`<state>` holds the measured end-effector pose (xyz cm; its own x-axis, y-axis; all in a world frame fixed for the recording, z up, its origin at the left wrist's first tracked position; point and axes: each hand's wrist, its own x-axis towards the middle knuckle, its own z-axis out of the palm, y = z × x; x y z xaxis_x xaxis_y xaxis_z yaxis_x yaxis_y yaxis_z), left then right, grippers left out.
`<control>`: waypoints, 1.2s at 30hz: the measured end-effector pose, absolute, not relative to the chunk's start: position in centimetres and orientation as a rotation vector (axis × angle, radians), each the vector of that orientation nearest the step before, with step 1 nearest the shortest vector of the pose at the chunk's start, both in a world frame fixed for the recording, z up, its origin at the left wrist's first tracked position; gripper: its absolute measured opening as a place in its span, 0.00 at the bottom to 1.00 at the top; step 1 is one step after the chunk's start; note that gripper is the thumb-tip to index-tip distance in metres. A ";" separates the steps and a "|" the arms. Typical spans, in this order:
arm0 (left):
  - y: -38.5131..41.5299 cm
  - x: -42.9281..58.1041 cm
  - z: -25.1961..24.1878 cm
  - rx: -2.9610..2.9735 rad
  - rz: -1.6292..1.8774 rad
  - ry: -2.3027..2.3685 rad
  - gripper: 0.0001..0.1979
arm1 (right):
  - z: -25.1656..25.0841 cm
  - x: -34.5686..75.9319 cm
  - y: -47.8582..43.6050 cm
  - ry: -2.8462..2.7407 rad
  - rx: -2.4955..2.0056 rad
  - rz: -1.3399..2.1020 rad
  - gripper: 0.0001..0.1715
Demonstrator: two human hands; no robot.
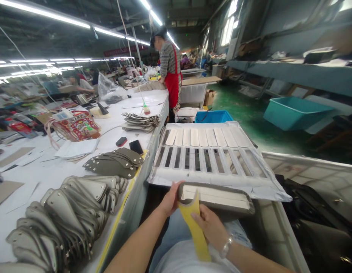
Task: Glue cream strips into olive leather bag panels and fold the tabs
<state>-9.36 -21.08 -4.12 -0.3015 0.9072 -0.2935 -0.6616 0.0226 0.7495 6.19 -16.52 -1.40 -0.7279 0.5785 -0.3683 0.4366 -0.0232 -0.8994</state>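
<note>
My left hand [170, 200] grips the left end of a dark grey bag piece [252, 204] with a cream inner face, held above my lap. My right hand [212, 226] is closed on a yellow strip [195, 227], which looks like backing paper. The strip's upper end curves up against the piece's front edge, and its lower end hangs over my lap. Whether the strip is still stuck to the piece I cannot tell. Just beyond my hands lies a white slotted board [171, 177], with a row of pale rounded strips [202, 137] along its far side.
Stacked grey flaps [70, 212] and dark grey pieces [114, 161] cover the near part of the white table [16, 201] at left. A phone [136, 146] lies there too. A person in a red apron [172, 89] stands farther along. Dark bags fill a bin [292, 235] at right.
</note>
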 end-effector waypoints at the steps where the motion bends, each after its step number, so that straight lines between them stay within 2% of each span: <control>1: -21.1 -9.3 -4.1 0.344 1.629 0.983 0.31 | -1.7 5.8 -17.1 -2.012 -1.152 1.969 0.16; 7: -21.6 -8.8 -5.3 0.313 1.655 0.890 0.36 | -2.6 4.2 -19.2 -1.497 -1.281 2.377 0.14; 11: -21.6 -8.5 -5.7 0.308 1.662 0.909 0.37 | -2.6 4.1 -19.2 -1.268 -1.204 2.536 0.15; 20: -20.1 -8.3 -5.0 0.251 1.628 0.989 0.34 | -2.2 4.2 -17.0 -1.071 -1.192 2.701 0.18; 28: -19.2 -8.5 -4.5 0.281 1.585 1.138 0.25 | -3.5 3.8 -15.7 -0.976 -1.158 2.847 0.31; 33: -18.8 -8.5 -3.9 0.272 1.545 1.280 0.28 | -4.0 3.8 -15.2 -0.914 -1.059 2.930 0.30; 36: -18.3 -8.4 -3.6 0.351 1.494 1.376 0.26 | -4.2 3.9 -15.0 -0.923 -1.129 2.934 0.29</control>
